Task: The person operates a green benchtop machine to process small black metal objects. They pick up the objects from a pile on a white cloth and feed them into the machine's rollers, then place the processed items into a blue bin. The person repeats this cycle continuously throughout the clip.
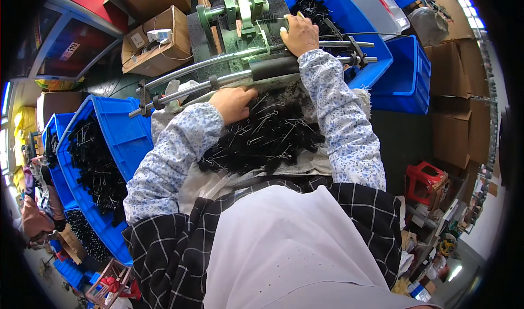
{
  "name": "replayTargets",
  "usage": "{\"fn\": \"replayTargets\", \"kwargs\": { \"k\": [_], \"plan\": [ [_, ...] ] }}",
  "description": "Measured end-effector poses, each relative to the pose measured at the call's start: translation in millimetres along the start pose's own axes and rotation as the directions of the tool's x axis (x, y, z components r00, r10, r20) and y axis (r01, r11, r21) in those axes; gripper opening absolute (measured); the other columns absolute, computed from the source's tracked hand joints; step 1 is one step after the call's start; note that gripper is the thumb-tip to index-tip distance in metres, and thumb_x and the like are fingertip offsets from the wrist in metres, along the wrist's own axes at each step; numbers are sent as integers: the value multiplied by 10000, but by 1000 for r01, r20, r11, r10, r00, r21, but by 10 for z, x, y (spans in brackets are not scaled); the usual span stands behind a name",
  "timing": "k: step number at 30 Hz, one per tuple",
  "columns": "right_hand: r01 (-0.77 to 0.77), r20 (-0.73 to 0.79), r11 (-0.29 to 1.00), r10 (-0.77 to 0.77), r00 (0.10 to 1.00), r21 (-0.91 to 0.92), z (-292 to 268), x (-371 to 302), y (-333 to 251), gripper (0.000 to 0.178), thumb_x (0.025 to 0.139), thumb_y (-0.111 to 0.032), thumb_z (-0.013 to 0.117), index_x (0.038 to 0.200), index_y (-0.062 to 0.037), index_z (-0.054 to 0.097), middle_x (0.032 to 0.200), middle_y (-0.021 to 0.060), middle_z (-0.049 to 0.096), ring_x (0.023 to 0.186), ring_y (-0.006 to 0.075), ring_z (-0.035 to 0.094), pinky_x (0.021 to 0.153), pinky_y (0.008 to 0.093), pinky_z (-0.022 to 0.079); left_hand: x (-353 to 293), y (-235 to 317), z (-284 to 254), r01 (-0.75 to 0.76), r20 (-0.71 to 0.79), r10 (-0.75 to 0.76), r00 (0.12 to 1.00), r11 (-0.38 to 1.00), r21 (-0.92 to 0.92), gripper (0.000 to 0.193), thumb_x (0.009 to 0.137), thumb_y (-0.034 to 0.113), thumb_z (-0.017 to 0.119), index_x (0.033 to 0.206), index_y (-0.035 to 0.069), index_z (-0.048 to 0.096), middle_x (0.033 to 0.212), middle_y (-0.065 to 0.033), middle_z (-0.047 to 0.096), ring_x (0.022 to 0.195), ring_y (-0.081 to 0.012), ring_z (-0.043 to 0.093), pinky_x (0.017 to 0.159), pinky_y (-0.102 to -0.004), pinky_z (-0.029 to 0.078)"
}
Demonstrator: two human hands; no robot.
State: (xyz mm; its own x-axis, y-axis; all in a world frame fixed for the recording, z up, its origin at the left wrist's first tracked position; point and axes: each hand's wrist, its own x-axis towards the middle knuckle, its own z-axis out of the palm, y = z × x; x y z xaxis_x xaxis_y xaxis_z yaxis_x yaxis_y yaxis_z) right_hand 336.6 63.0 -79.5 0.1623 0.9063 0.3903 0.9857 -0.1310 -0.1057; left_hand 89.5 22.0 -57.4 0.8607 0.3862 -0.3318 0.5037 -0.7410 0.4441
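Note:
My right hand (302,34) is at the green machine (243,20), its thumb and fingers closed on the end of a thin wire brush (268,19) that reaches toward the machine's middle. Just below the metal rails (229,80), my left hand (233,103) hovers at the upper left edge of a heap of black-bristled wire brushes (267,132). Its thumb and index finger are apart, and no brush shows between them; the other fingers are partly hidden. The heap, with looped wire ends sticking out, rests on a pale cloth (204,181) over my lap.
Blue bins (123,140) with more black brushes stand at my left. Another blue bin (376,52) of brushes is beside the machine at far right. A cardboard box (158,44) sits at far left; a red stool (426,181) is on the right. A padded bar (275,68) crosses before me.

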Motion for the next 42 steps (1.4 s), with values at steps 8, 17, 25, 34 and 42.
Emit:
{"fn": "replayTargets", "kwargs": {
  "k": [8,17,25,34,42],
  "plan": [
    [33,55,998,-36,998,62,-1,61,-529,232,756,-206,558,950,-91,612,907,93,633,994,295,553,774,447,420,-384,71,-215,-206,-278,169,945,972,-110,240,766,132,621,986,59,556,931,-110,575,860,-308,579,747,-383,477],
    [81,-74,996,-83,994,-26,-13,49,-363,128,726,-209,586,803,-114,624,818,49,644,897,241,570,740,419,397,-449,116,-397,-293,-420,189,888,935,-200,199,782,88,592,968,43,539,932,-132,561,860,-315,572,763,-382,474],
    [-54,149,996,64,987,-70,-163,242,172,247,806,-280,539,992,-170,658,944,50,643,948,233,565,807,429,416,-415,76,-621,-313,-502,94,860,873,-373,205,786,-3,577,987,23,548,1062,-110,544,920,-226,573,815,-304,467],
    [-42,-82,997,36,996,-71,-633,340,605,242,873,-190,508,1081,-111,602,1032,121,615,907,293,608,765,384,500,-45,171,-561,-419,-705,91,703,855,-307,197,788,-17,614,978,13,569,1041,-97,555,884,-186,593,765,-283,495],
    [-150,343,527,-290,893,837,-804,-428,-347,271,878,-180,530,1098,-24,563,900,147,642,805,248,622,734,334,481,66,192,-479,-374,-801,-103,590,844,-384,302,797,21,612,1089,31,535,1057,-96,556,846,-159,612,755,-286,490]
  ]
}}
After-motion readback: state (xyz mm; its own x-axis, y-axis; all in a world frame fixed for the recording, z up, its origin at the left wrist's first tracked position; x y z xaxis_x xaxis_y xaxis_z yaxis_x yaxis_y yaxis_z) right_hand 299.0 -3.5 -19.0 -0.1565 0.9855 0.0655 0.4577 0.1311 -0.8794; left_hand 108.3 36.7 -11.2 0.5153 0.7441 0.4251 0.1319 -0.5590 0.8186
